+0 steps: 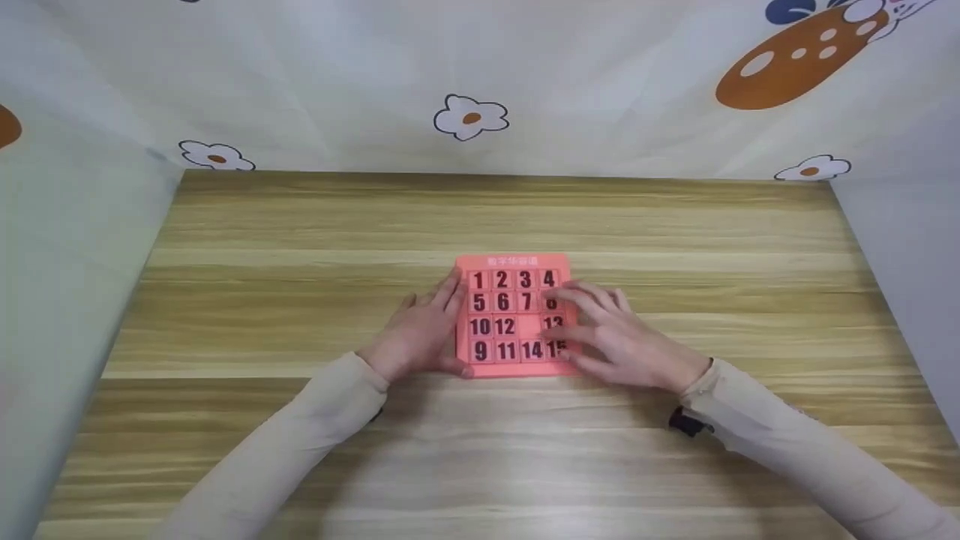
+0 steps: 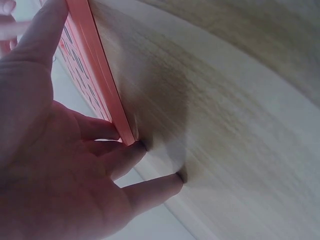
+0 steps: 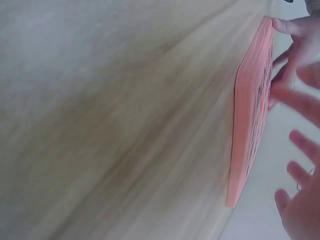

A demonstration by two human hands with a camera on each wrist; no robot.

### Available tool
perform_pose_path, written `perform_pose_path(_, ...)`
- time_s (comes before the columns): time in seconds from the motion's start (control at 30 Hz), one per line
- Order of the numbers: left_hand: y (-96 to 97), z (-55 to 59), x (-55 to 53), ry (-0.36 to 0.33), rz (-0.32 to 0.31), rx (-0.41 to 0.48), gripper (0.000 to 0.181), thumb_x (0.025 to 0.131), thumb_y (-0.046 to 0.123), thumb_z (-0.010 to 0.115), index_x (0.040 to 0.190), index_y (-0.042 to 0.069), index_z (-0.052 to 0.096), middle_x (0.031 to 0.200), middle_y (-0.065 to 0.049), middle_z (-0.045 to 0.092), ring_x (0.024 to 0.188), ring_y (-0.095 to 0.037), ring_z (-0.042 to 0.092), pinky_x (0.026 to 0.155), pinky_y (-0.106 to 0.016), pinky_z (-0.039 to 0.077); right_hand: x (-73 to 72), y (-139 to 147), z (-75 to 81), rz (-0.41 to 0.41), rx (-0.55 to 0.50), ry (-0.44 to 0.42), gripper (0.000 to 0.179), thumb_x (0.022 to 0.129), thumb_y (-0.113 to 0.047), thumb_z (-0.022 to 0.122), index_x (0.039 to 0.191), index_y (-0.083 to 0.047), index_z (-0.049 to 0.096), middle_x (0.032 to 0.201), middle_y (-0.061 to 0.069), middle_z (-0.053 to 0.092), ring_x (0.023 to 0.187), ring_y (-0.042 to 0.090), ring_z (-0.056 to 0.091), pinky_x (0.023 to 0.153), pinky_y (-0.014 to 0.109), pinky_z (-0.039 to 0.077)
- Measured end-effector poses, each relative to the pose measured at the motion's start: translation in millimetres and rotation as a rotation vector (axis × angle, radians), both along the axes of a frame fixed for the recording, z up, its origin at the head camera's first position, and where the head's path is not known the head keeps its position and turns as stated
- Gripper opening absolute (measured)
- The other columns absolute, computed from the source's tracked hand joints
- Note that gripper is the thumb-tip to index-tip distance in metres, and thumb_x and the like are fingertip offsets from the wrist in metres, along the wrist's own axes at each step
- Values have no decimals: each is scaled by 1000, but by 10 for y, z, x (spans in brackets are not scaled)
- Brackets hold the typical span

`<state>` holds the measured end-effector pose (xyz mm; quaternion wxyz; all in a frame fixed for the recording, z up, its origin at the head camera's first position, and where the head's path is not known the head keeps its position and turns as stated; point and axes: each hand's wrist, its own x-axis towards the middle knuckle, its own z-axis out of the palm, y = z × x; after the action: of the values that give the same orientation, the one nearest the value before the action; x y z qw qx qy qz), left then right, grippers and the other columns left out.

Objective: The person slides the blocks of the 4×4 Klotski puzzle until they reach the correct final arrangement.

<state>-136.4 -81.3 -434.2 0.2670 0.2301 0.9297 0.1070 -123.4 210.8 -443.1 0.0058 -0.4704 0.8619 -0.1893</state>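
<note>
A pink number slide puzzle [image 1: 514, 370] lies flat on the wooden table, black-numbered tiles facing up. Its top rows read 1 to 4 and 5 to 8; below come 10, 12, a gap and 13, then 9, 11, 14, 15. My left hand [image 1: 420, 334] holds the puzzle's left side, thumb at the near corner and fingers along the far part of that edge. Over the right column is my right hand [image 1: 619, 337], fingers spread and loosely bent, one fingertip by the gap and the 13 tile. In the right wrist view its fingers [image 3: 304, 146] hover close over the tiles.
The wood-grain table [image 1: 315, 217] extends around the puzzle on all sides. Behind it hangs a pale cloth backdrop [image 1: 337, 82] with printed flowers, and light panels [image 1: 67, 262] stand at both sides. A dark strap piece [image 1: 686, 421] shows at the right cuff.
</note>
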Motion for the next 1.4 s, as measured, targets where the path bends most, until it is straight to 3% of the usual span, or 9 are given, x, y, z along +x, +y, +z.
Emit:
perform_pose_path(0.2,4,-15,-16,-14,6,-10,129,69,54,80,153,1,-1,158,-15,-13,145,-31,2,112,-59,13,-18,87,-15,-89,-13,23,24,87,-21,68,108,-12,73,146,17,39,134,37,30,100,58,27)
perform_pose_path(0.5,7,-1,-12,-13,6,4,128,68,53,81,153,1,0,159,-15,-12,145,-32,3,112,-60,13,-16,115,-32,-135,0,24,24,88,-22,68,108,-10,73,145,18,40,134,35,30,101,58,26)
perform_pose_path(0.6,2,3,-11,-12,2,4,128,69,53,80,153,1,0,158,-15,-12,145,-32,3,112,-60,13,-14,97,-34,-114,15,18,26,87,-22,67,110,-11,72,145,18,38,134,36,29,100,57,27)
perform_pose_path(0.77,-4,2,-12,7,-18,-1,128,68,55,79,153,-1,1,158,-17,-10,145,-32,5,111,-61,16,-5,66,-42,-24,97,-39,45,92,-32,61,134,-17,59,154,18,25,136,40,25,100,62,28)
perform_pose_path(0.87,-3,0,-14,7,-19,-3,128,69,55,79,153,-1,0,158,-17,-10,145,-32,5,111,-61,16,2,79,-36,7,115,-74,49,94,-34,58,141,-21,53,157,17,18,138,41,22,102,65,25)
perform_pose_path(1.07,2,10,-13,-1,-11,0,129,69,55,80,153,-1,-1,158,-16,-11,145,-33,4,112,-60,15,6,112,-36,14,23,-59,40,90,-28,63,130,-21,63,153,15,28,136,38,25,100,59,28)
perform_pose_path(1.23,2,15,-14,-6,-2,7,130,68,54,80,153,-1,-1,158,-17,-11,145,-33,4,112,-61,14,4,61,-59,-50,63,-10,38,94,-34,59,126,-15,66,152,15,30,136,36,27,98,54,30)
perform_pose_path(1.4,2,10,-7,-12,3,7,130,68,55,80,153,0,-2,158,-15,-13,145,-32,3,113,-59,13,1,63,-69,-28,45,-5,37,94,-36,57,123,-15,67,151,15,32,135,36,28,98,54,29)
